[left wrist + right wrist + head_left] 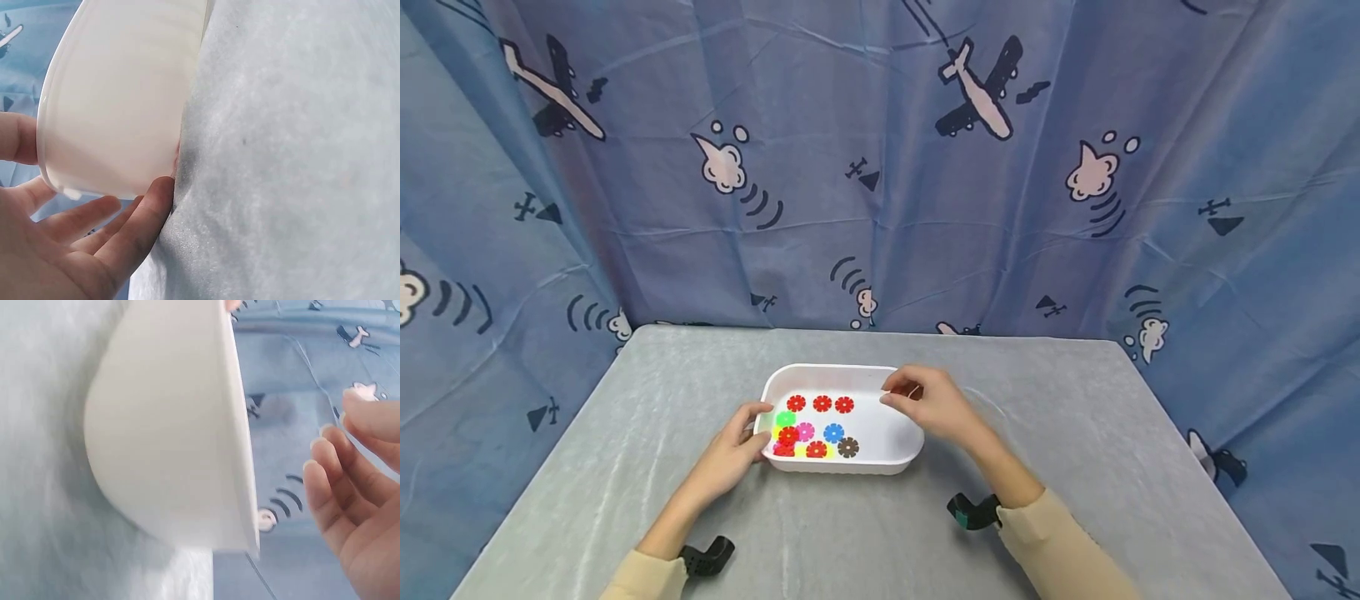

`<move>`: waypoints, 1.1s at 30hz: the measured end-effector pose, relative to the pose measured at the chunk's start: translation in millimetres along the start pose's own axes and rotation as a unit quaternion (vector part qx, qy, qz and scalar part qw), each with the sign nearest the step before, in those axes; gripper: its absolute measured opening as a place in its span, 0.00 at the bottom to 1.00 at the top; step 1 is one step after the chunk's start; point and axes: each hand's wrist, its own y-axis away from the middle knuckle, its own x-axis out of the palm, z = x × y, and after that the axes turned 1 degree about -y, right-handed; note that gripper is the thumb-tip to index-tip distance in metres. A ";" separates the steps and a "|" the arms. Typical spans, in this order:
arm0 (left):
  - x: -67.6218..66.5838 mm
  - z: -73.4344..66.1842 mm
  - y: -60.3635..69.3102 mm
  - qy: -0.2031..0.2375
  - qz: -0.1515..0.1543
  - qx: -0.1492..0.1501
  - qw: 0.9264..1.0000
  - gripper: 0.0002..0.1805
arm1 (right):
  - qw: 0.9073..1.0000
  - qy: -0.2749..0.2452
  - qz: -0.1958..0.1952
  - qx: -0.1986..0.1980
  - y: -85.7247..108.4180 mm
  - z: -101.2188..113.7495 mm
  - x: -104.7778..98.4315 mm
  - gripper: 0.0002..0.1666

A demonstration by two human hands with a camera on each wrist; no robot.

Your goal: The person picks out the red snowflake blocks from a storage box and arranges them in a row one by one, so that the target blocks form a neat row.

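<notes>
A white oval-ended plastic tray (pixel 880 461) stands on the table, with several flower-shaped plastic discs inside. Three red discs (pixel 822 403) lie in a row towards its far side. Nearer are a blue disc (pixel 833 432), a brown disc (pixel 847 447) and a green disc (pixel 786 418), while red, pink and yellow ones overlap at the left end. My left hand (pixel 733 450) grips the tray's left end, fingers against the outer wall in the left wrist view. Over the right end hovers my right hand (pixel 936 404), its fingers loosely bent, thumb and index tips apart; no disc shows between them.
A grey-white cloth (pixel 625 467) covers the table. Behind and at both sides hangs a blue curtain (pixel 880 167) printed with planes. Black wrist devices (pixel 973 511) sit at both cuffs.
</notes>
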 end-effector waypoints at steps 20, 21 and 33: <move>0.6 -0.4 -2.1 0.007 0.002 -0.001 1.000 0.23 | 0.992 -0.020 0.119 0.021 -32.7 -2.3 66.6 0.10; 0.5 -0.4 -2.2 0.005 0.001 -0.002 1.000 0.23 | 0.992 -0.017 0.125 0.023 -34.2 -3.5 69.4 0.10; 1.3 -0.9 -0.9 0.006 -0.002 -0.002 1.000 0.23 | 0.981 0.013 0.189 0.031 -42.6 -13.3 92.5 0.11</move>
